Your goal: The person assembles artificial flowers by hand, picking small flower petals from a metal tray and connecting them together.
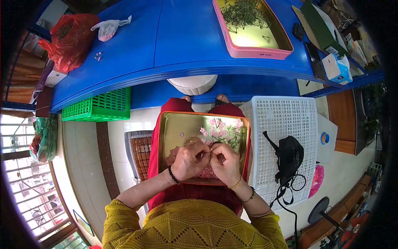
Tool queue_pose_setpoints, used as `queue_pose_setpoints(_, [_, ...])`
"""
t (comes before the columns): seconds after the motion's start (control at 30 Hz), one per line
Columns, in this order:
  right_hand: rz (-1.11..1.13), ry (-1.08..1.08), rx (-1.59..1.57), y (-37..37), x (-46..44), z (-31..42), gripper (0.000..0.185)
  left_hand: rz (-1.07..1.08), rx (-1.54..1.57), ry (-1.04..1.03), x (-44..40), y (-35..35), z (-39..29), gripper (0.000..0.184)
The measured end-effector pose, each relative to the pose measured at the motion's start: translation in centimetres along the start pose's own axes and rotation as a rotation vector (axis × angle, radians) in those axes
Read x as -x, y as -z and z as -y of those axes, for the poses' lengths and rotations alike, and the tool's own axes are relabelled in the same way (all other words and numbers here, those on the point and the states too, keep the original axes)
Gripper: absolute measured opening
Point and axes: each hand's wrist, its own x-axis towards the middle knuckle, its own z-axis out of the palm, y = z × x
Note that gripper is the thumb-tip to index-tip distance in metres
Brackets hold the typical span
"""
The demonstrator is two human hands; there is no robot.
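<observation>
A gold-coloured tray (179, 120) with a red rim rests on my lap. Pink flowers on green stems (222, 129) lie in its far right part, and loose pink blossoms (205, 173) are heaped along the near side. One small blossom (181, 135) sits apart at the left. Over the tray's middle, my left hand (190, 159) and my right hand (225, 162) meet with fingertips pinched together. Whatever is between the fingers is too small to name. My hands cover part of the heap beneath them.
A blue table (124, 45) carries a pink-rimmed tray (257, 52) of green stems, a red bag (76, 41) and a small white bag (108, 30). A green crate (99, 104) stands left; at right, a white plastic crate (265, 124) has a black pouch (289, 155) on it.
</observation>
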Motion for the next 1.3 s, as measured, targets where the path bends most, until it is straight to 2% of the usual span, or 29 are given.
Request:
queue_pose_setpoints(0.1, [0.020,-0.031,-0.012,0.1,0.0,0.3,0.014,-0.019,-0.006,-0.026,0.0,0.0,0.1,0.013])
queue_pose_setpoints(0.2, [0.015,-0.030,-0.016,0.1,0.0,0.4,0.014,0.023,0.002,0.100,0.0,0.7,-0.9,0.014])
queue_pose_setpoints(0.4, [0.012,-0.019,-0.019,0.0,0.1,0.2,0.014,0.013,-0.021,0.128,0.1,0.3,-0.6,0.014])
queue_pose_setpoints(0.5, [0.018,-0.017,-0.025,0.0,0.1,0.3,0.014,-0.020,-0.072,0.021,0.2,0.0,0.2,0.014])
queue_pose_setpoints(0.7, [-0.014,0.047,-0.013,-0.1,-0.1,0.1,0.012,-0.016,-0.036,0.044,0.1,0.2,-0.2,0.013])
queue_pose_setpoints(0.8, [-0.010,0.046,-0.017,-0.2,0.0,0.1,0.012,0.035,-0.033,0.152,0.0,0.5,-0.8,0.013])
queue_pose_setpoints(0.9, [0.010,0.016,-0.018,-0.1,0.0,0.3,0.013,0.008,-0.054,0.047,0.1,0.2,-0.1,0.014])
queue_pose_setpoints(1.3, [0.013,0.013,-0.019,-0.2,0.1,0.1,0.014,-0.001,-0.021,-0.021,0.3,-0.1,0.3,0.014])
